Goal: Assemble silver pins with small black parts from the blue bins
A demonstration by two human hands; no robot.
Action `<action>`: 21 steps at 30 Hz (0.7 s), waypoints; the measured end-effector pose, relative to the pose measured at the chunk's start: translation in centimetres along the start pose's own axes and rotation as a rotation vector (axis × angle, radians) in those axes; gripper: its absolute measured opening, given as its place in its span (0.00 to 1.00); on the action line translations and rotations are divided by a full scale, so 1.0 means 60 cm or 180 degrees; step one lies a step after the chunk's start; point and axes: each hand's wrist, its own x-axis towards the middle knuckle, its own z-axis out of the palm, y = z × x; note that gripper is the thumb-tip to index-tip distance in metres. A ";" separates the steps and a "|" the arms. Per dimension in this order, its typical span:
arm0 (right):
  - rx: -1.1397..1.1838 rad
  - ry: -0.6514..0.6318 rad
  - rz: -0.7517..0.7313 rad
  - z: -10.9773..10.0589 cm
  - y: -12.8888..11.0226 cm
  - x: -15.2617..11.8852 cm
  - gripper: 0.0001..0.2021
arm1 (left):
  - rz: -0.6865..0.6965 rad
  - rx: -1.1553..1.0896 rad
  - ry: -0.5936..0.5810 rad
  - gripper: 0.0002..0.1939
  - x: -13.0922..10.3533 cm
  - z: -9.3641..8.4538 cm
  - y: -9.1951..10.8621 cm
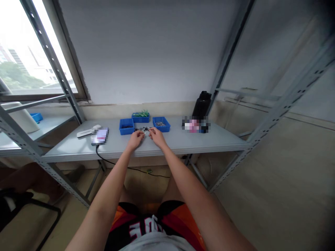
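Observation:
Over the grey shelf table point(172, 142), my left hand point(136, 139) has its fingers pinched near a tiny light-coloured piece at the fingertips. Close beside it, my right hand point(156, 136) is also closed, its fingertips by a small metallic piece too small to name. Small dark and shiny parts point(144, 128) lie just beyond both hands. Around them stand three blue bins: the left one point(126, 131) with dark contents, the back one point(140, 119) with green pieces, the right one point(164, 128) with small silvery parts.
A black bottle point(201, 105) stands at the right behind blurred items point(195, 125). At the left lie a white device point(85, 132) and a blurred phone-like object point(100, 135) with a black cable point(104, 159). Metal uprights frame the table; someone's leg shows lower left.

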 end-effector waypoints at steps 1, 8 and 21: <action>0.0026 0.0021 -0.0004 0.000 -0.001 0.000 0.08 | 0.0031 0.0052 -0.0047 0.06 0.000 0.000 0.000; 0.0021 0.0111 -0.0172 -0.001 -0.002 -0.002 0.10 | 0.0059 0.0123 -0.0031 0.06 0.000 0.002 -0.001; -0.0497 -0.0297 -0.0137 -0.002 -0.004 -0.007 0.07 | 0.0019 -0.0278 0.0459 0.06 -0.002 -0.005 0.006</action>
